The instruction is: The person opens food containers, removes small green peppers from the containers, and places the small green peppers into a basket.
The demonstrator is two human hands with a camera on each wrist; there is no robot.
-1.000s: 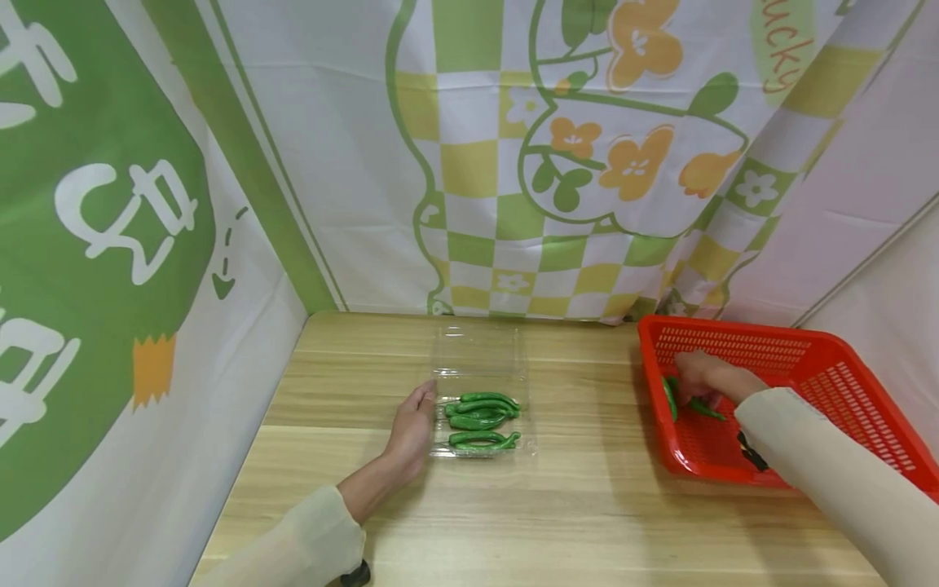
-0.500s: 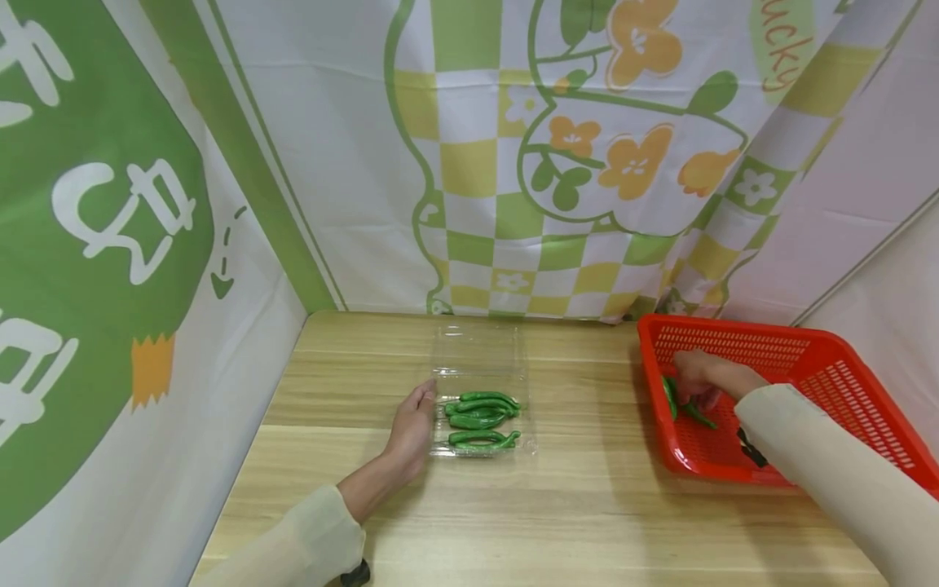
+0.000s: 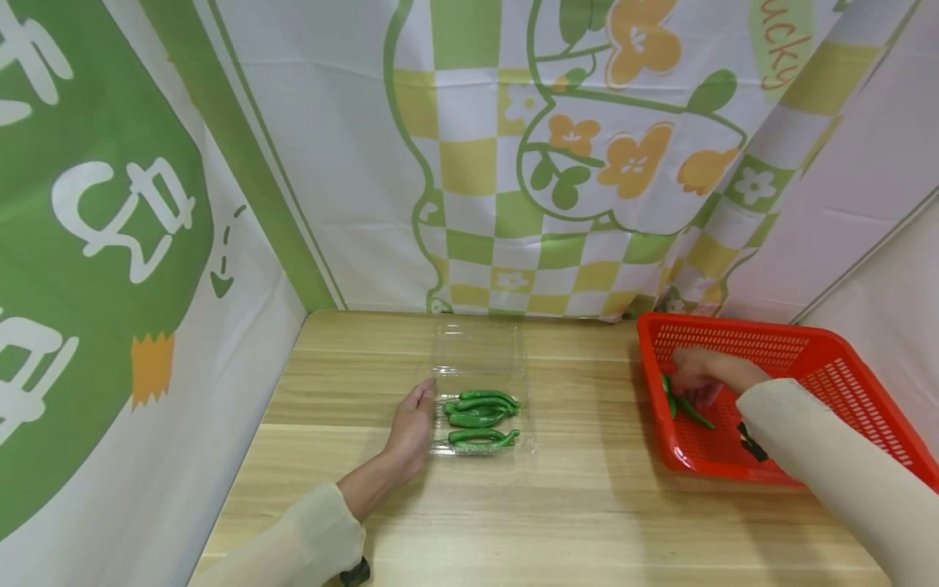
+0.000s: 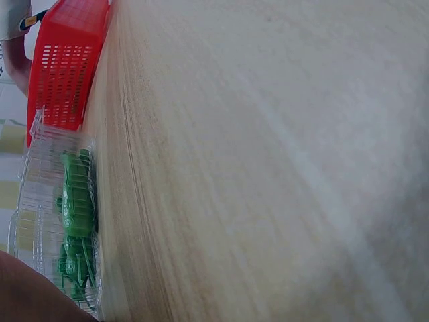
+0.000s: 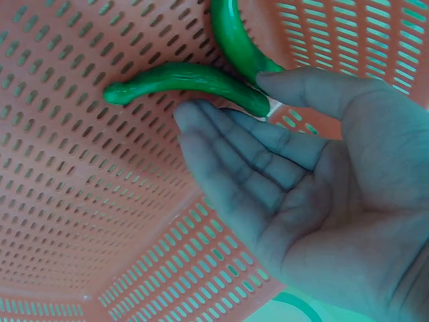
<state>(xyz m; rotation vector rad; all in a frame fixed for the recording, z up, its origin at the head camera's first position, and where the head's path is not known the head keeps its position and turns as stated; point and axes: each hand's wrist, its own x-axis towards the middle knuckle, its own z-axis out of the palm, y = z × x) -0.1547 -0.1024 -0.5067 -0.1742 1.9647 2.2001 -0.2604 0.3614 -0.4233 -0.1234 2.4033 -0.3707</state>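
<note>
Several green chili peppers [image 3: 480, 420] lie in a clear plastic clamshell box [image 3: 477, 350], whose lid is folded back. My left hand [image 3: 409, 432] rests against the box's left side, fingers extended along it. In the left wrist view, only part of that hand shows beside the box. My right hand [image 3: 700, 377] reaches into the red basket [image 3: 663, 440]. In the right wrist view, its fingers are loosely extended, with the thumb apart from them. Beside the fingertips lies one curved chili pepper [image 5: 181, 79]; another chili pepper [image 5: 234, 37] lies near the thumb.
The basket stands at the right of the wooden table [image 3: 579, 505], with perforated walls. Behind the table hangs a patterned curtain [image 3: 513, 187]. A green and white cloth [image 3: 110, 244] covers the left side.
Inside the basket, my right hand has shifted slightly, and the chili pepper beneath it has turned and moved a little left. The left hand and clamshell box stay in place.
</note>
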